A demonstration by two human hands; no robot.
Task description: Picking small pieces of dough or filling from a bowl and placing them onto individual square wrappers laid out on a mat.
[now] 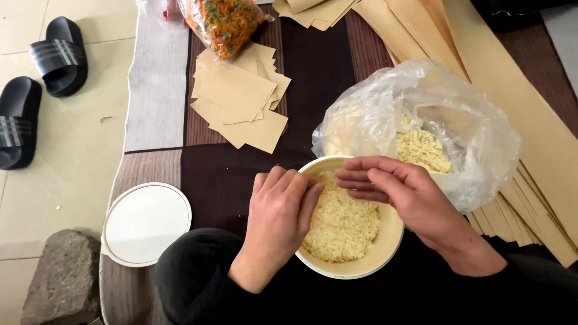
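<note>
A cream round bowl (pixel 385 256) full of pale yellow crumbly grains (pixel 343 225) sits on the mat in front of me. My left hand (pixel 280 213) rests on the bowl's left rim, fingers curled down into the grains. Hovering over the bowl's upper right rim is my right hand (pixel 400 192), its fingers bunched together and pointing left; whether they pinch any grains is hidden. Behind it an open clear plastic bag (pixel 475 138) holds more of the same grains (pixel 421 150).
A round white lid (pixel 146 224) lies left of the bowl. Folded tan paper squares (pixel 238 99) lie further back, long tan paper strips (pixel 518 90) to the right. A bag of orange shredded mix (pixel 226 21) lies at the top. Black sandals (pixel 36 84) and a stone (pixel 60 277) are on the floor.
</note>
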